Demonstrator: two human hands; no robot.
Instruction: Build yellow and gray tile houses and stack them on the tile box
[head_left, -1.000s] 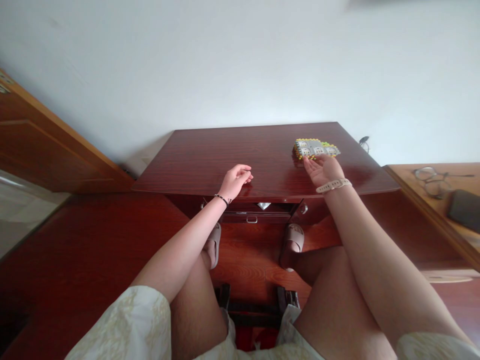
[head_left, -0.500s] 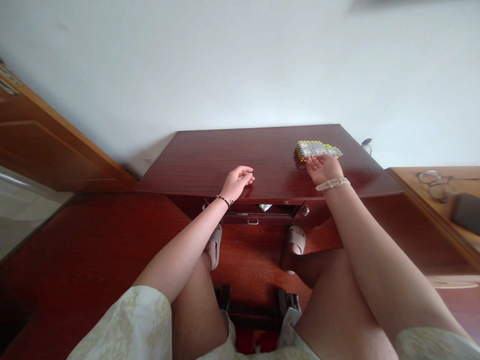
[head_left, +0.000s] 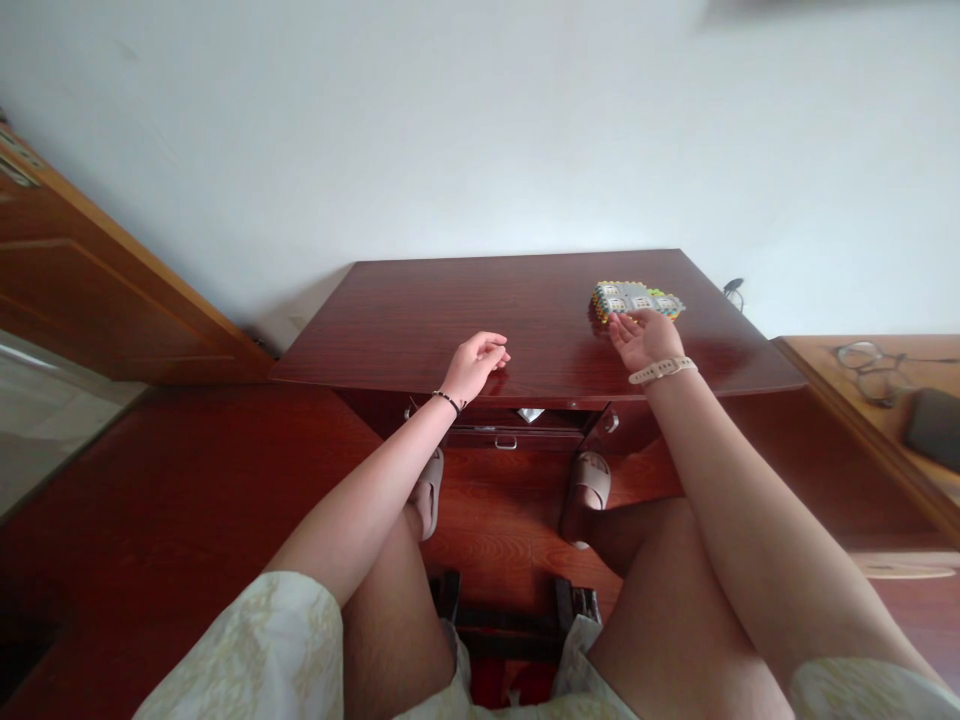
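Note:
My left hand [head_left: 478, 366] is over the front part of the dark red-brown wooden desk [head_left: 420, 310]. Its fingers are loosely bent, a little apart, and nothing shows in them. Farther right, my right hand [head_left: 646, 340] is turned partly palm up, with its fingers loosely stretched. It is at the near side of a flat grey object [head_left: 630, 296] with yellow and green toothed edges and several white square patches. The hand covers part of that object's near edge; whether the fingertips touch it I cannot tell.
A lower wooden table [head_left: 817, 360] on the right bears glasses [head_left: 862, 355] and a dark case [head_left: 934, 425]. Under the desktop are a drawer [head_left: 517, 440] and an open shelf with a white item [head_left: 530, 414]. A wooden door [head_left: 97, 270] stands at the left.
My right hand has shifted very slightly left along the near side of the grey object. My left hand and the grey object stay in place.

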